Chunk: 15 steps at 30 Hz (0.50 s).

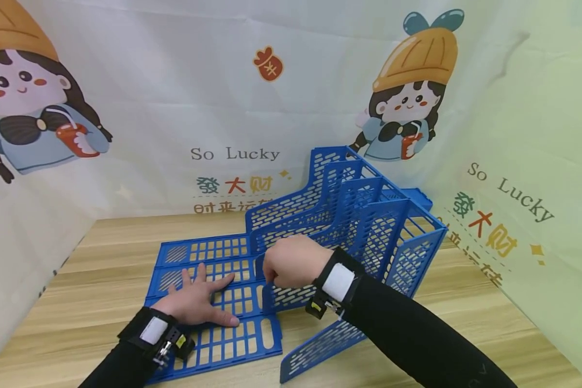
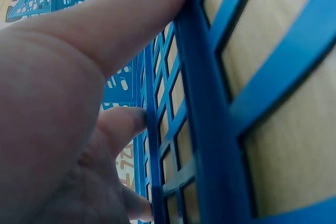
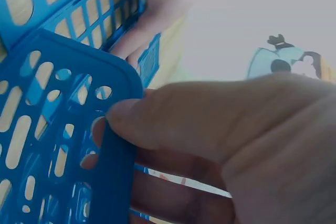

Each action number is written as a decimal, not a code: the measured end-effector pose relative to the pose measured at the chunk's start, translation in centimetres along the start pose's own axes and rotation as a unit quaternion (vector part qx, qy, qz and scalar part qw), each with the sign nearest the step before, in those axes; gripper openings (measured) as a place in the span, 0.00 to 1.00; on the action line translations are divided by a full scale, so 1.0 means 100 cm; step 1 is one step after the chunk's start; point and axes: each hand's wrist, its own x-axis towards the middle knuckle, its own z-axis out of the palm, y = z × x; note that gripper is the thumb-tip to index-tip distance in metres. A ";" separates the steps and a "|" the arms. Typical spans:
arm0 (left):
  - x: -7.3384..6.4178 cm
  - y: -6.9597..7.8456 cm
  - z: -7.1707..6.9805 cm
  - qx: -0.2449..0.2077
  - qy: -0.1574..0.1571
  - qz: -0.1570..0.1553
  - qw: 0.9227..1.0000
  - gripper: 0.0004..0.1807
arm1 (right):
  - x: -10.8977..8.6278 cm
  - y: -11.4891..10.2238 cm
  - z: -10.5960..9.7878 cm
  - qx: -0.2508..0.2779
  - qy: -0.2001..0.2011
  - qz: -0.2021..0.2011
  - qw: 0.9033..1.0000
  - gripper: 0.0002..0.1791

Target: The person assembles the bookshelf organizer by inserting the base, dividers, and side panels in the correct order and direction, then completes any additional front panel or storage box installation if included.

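Observation:
A blue plastic file rack with several perforated upright dividers stands on the table. Its gridded base panels lie flat to the left. My left hand is spread on these panels; in the left wrist view its fingertips press on the blue grid. The right hand grips the rounded front edge of one divider, thumb on the near face and fingers behind it. That divider's lower front corner meets the edge of the base. The nearest side panel angles out toward the front, apart from the base.
The wooden table spreads around the rack. A printed cloth hangs behind and along both sides, close to the rack's back. Another blue piece juts out behind the rack on the right.

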 end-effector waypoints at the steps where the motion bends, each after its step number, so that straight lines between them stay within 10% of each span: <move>1: 0.000 0.000 0.000 0.000 0.000 -0.001 1.000 0.66 | 0.002 0.000 0.001 -0.008 0.005 0.006 1.000 0.07; 11: 0.000 0.001 0.000 -0.001 0.000 -0.002 1.000 0.66 | -0.024 -0.007 -0.007 0.028 0.015 -0.017 0.999 0.09; 15: 0.000 0.002 0.000 0.000 0.001 0.002 1.000 0.66 | -0.057 -0.014 -0.007 0.117 -0.055 -0.054 0.990 0.13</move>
